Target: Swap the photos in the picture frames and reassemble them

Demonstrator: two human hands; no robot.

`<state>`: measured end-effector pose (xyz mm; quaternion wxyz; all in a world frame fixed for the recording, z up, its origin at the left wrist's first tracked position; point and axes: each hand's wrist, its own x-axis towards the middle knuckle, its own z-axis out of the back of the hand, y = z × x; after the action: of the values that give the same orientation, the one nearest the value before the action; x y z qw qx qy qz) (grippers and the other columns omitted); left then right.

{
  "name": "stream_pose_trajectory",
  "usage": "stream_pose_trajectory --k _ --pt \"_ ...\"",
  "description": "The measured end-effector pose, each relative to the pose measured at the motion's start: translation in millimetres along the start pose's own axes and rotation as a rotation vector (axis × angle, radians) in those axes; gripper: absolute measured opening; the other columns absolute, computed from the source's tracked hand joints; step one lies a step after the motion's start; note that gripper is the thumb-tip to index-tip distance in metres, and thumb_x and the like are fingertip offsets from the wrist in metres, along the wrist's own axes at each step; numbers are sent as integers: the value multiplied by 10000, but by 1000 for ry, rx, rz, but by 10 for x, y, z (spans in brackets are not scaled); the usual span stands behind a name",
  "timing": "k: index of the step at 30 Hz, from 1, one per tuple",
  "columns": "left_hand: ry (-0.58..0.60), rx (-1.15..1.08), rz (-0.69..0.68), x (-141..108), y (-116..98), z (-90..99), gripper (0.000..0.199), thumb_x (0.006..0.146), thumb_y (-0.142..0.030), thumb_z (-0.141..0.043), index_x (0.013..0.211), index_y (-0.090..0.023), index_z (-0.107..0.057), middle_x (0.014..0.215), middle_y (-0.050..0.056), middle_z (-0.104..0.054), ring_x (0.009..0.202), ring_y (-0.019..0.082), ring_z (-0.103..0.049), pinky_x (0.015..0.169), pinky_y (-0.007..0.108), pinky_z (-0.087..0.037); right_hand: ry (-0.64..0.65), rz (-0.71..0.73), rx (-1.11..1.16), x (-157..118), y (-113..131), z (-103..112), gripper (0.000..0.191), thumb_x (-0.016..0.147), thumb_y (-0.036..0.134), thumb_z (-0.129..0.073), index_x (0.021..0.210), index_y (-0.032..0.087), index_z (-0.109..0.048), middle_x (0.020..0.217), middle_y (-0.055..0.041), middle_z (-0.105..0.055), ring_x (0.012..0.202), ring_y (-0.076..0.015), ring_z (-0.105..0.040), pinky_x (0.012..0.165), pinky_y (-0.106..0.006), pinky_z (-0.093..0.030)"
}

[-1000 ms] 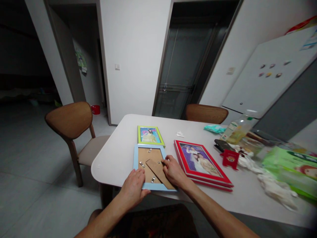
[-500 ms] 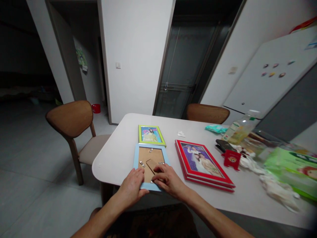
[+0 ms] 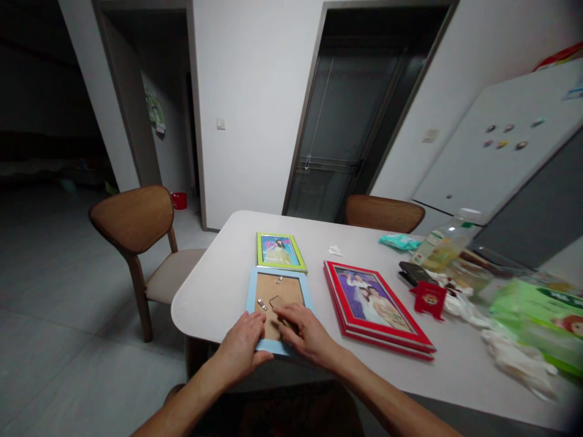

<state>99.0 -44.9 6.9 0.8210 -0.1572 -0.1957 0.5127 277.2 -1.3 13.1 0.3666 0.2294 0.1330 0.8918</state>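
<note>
Fingers (image 3: 255, 321) of the left hand (image 3: 239, 345) lie close together on the left rim of the blue frame (image 3: 252, 292), thumb set apart at its near edge, while the right hand's (image 3: 312, 338) fingers curl over the brown support leg (image 3: 279, 301); whether they pinch it, I cannot tell. Biggest thing in play: the pale table (image 3: 207, 288), one wooden chair (image 3: 134, 221) at its left, another (image 3: 385, 213) at the far side. Over on the right, a green package (image 3: 523, 312) sprawls by crumpled white tissue (image 3: 519, 361). Next down, the red frames (image 3: 336, 302), two stacked, photo upward, right of the blue one and apart from it. And there's the blue frame itself, back up, at the table's near edge between both hands! Just beyond it sits the green frame (image 3: 259, 252), photo up; contact between those two is too fine to call. A clear bottle (image 3: 438, 244) stands at the right, with a teal packet (image 3: 399, 242) to its left. Nearer in, a black object (image 3: 413, 273) lies beside a small red stand (image 3: 429, 299). Smaller now, a white scrap (image 3: 335, 249) beyond the red pair, and smallest, two metal clips (image 3: 262, 304) on the brown backing, clear of the fingers.
</note>
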Motion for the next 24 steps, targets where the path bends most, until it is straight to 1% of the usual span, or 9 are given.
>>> stream_pose_trajectory --k 3,7,9,12,16,18,20,22,24 --pt "-2 -7 -2 -3 13 3 296 616 -240 -664 855 -169 -505 1205 113 -475 1143 231 -400 992 442 -252 -7 -75 -58 229 -28 -97 272 811 222 -385 993 181 -583 915 -67 -563 869 -152 -469 775 -269 -336" --pt "-5 0 -12 -7 21 7 349 610 -236 -669 902 -163 -491 1186 119 -485 1129 224 -413 993 427 -255 35 -79 -177 456 -10 -176 260 804 210 -393 909 224 -630 838 -52 -549 814 -155 -449 693 -259 -320" --pt "-15 -6 -21 -6 22 7 341 616 -246 -663 900 -168 -491 1171 112 -495 1122 220 -418 995 423 -253 62 -48 -198 488 12 -186 242 794 208 -414 874 238 -641 822 -45 -543 807 -155 -435 680 -259 -303" --pt "-25 -24 -20 -1 23 7 277 626 -258 -652 844 -180 -500 1151 93 -507 1117 216 -421 995 426 -251 93 -5 -212 462 41 -190 212 782 212 -441 845 234 -642 835 -43 -540 820 -158 -425 678 -265 -286" --pt "-20 -28 -10 -6 23 9 270 614 -241 -660 825 -183 -502 1155 85 -505 1116 224 -423 992 437 -254 78 -2 -189 436 -5 -198 208 784 217 -429 836 217 -630 858 -44 -558 825 -159 -442 694 -265 -298" --pt "-14 -26 -9 -21 24 12 325 603 -238 -669 874 -177 -500 1168 96 -497 1123 230 -417 994 438 -253 17 -71 -144 469 -95 -185 235 785 214 -420 926 195 -607 895 -57 -573 837 -152 -467 721 -251 -316" --pt "-10 -26 -9 -41 25 15 414 597 -241 -676 955 -166 -481 1159 111 -505 1125 228 -416 998 435 -248 -53 -226 -150 532 -220 -157 264 791 223 -406 970 168 -592 904 -73 -590 831 -144 -498 724 -232 -331" --pt "-5 -25 -8 -58 22 19 458 597 -239 -676 996 -163 -463 1161 117 -506 1131 227 -411 1000 442 -241 -86 -385 -202 609 -348 -132 259 795 245 -397 884 161 -625 836 -79 -614 775 -146 -530 677 -224 -343" --pt "4 -25 -2 -68 13 27 424 599 -240 -672 968 -174 -473 1173 112 -500 1136 230 -407 999 453 -237 -82 -473 -242 686 -453 -132 263 789 264 -403 763 168 -647 760 -79 -625 714 -152 -547 615 -226 -342"
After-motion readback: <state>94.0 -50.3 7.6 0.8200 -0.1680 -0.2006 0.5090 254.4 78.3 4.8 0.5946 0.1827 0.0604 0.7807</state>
